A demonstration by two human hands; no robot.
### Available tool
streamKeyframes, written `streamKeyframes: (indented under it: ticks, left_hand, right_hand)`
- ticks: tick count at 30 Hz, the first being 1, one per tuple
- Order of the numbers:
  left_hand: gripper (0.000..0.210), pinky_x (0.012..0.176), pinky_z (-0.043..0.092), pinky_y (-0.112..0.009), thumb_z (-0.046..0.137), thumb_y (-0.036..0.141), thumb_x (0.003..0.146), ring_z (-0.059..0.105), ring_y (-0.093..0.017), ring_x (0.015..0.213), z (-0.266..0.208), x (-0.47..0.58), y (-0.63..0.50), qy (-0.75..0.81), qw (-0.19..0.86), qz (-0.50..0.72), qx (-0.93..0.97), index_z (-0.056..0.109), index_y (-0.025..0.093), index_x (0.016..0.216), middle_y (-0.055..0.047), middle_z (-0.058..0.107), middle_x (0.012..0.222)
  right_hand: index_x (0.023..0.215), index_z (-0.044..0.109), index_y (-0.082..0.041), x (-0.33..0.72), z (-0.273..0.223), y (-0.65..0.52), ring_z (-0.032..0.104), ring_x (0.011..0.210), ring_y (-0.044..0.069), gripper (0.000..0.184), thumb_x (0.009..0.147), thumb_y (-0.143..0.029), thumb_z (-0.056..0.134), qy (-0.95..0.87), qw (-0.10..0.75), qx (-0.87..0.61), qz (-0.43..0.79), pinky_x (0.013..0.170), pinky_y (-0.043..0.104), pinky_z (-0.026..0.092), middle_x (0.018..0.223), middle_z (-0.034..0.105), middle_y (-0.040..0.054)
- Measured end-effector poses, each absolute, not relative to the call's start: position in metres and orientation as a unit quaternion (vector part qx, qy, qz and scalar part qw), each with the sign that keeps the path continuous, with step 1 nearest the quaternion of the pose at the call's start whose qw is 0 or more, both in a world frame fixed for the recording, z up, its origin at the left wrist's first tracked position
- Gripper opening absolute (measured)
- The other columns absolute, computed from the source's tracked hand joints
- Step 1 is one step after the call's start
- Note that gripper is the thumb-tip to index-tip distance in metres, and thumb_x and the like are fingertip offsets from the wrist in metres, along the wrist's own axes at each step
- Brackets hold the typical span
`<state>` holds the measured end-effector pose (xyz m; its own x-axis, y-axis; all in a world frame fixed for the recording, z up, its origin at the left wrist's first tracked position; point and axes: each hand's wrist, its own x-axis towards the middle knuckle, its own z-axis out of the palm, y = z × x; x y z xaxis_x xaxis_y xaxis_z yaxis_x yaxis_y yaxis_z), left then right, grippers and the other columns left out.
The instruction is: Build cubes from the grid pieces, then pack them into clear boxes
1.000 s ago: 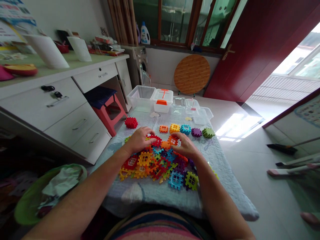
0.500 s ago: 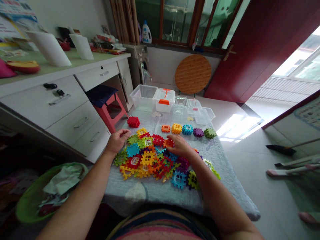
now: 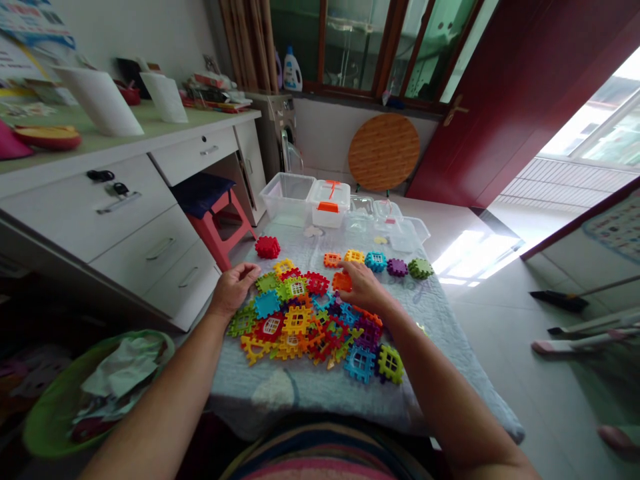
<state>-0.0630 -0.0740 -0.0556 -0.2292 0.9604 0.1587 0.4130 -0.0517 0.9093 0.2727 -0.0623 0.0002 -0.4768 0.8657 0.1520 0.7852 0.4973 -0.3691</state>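
A heap of colourful notched plastic building blocks (image 3: 299, 320) covers the middle of the cloth-covered table. My right hand (image 3: 364, 285) is over the heap's upper right side, its fingers closed on an orange building block (image 3: 342, 281). At the heap's left edge is my left hand (image 3: 234, 288), with thumb and fingers drawn together and no block visible in them. Behind the heap runs a row of blocks sorted by colour: orange (image 3: 332, 260), yellow (image 3: 355, 256), blue (image 3: 375, 261), purple (image 3: 397, 267) and green (image 3: 421, 269). A red stack (image 3: 267, 247) stands apart at the left.
Clear plastic bins (image 3: 289, 200), one lidded box with orange latches (image 3: 331, 204) and smaller clear containers (image 3: 387, 212) line the table's far edge. A pink stool (image 3: 225, 227) and a white desk (image 3: 145, 220) are at the left. A green basket (image 3: 50, 413) holds cloth.
My right hand has moved slightly right and away from me with the orange block, up from the heap toward the sorted row. My left hand has hardly moved.
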Motion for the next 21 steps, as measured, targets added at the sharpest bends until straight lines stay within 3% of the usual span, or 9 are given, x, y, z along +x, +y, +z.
streamKeyframes:
  ticks: [7,14,21]
  left_hand:
    - [0.037,0.072,0.047,-0.026,0.062,0.053,0.077,0.061,-0.018,0.074,-0.053,-0.064,-0.074,0.629,0.288,0.46,0.557,0.068,0.018,0.088,-0.001,0.069,0.079]
    - [0.037,0.075,0.048,-0.027,0.061,0.052,0.076,0.063,-0.019,0.077,-0.049,-0.061,-0.076,0.634,0.266,0.44,0.578,0.068,0.017,0.087,-0.003,0.07,0.081]
    - [0.037,0.074,0.049,-0.026,0.06,0.051,0.078,0.063,-0.019,0.076,-0.052,-0.062,-0.075,0.629,0.264,0.436,0.587,0.068,0.017,0.088,-0.003,0.071,0.082]
  right_hand:
    - [0.131,0.05,-0.018,0.253,0.023,0.0,0.048,0.112,0.032,0.062,0.072,-0.032,0.065,-0.844,0.125,-0.519,0.056,0.093,0.043,0.035,0.124,0.061,0.0126]
    - [0.132,0.05,-0.019,0.237,0.01,0.025,0.048,0.115,0.032,0.063,0.073,-0.033,0.066,-0.846,0.014,-0.531,0.055,0.092,0.041,0.033,0.121,0.064,0.0122]
    - [0.132,0.05,-0.02,0.238,0.001,0.028,0.05,0.115,0.034,0.066,0.071,-0.038,0.067,-0.844,-0.01,-0.534,0.054,0.091,0.041,0.035,0.117,0.065,0.0139]
